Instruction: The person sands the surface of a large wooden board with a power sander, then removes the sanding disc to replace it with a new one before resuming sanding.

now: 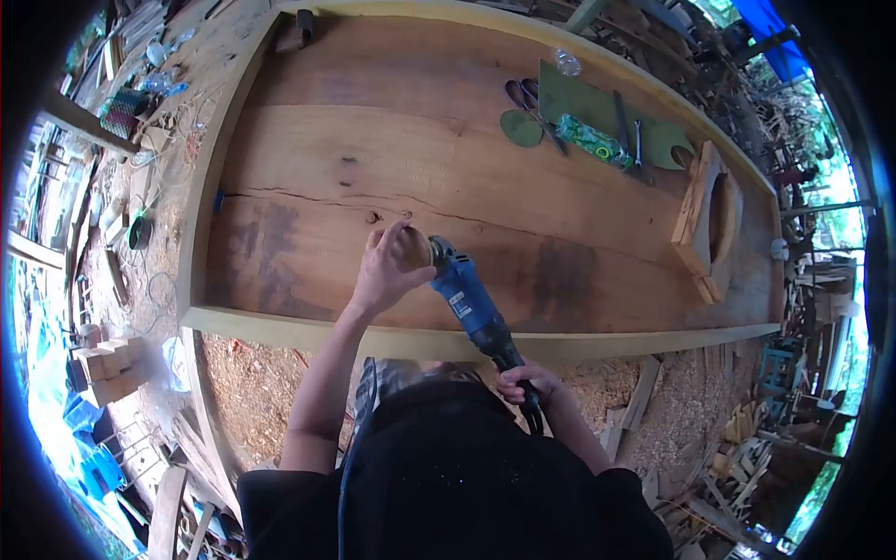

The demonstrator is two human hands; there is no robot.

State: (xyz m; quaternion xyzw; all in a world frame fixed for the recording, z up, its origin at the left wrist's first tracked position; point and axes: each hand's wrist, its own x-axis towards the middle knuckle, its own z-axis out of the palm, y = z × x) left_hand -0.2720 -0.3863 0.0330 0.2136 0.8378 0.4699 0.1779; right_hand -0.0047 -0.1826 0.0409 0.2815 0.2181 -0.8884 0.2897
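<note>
A blue angle grinder (465, 297) slants over the near side of a wooden panel, its head up and to the left. My right hand (528, 381) is wrapped round the black rear end of the grinder, by the cord. At the head, my left hand (385, 271) has its fingers curled over a tan round disc (416, 250), thumb close to the grinder's head. The fingers partly hide the disc. Below both hands lies the brown wooden panel (373, 140), with a long crack and several dark knots and stains.
A pale raised rim (213, 187) borders the panel. Scissors (534, 107), a green sheet (574, 98), a cut green circle (521, 129), a green plastic packet (593, 142) and a wrench (638, 142) lie at the back right. A wooden frame piece (695, 219) stands right. Wood shavings (252, 401) cover the ground.
</note>
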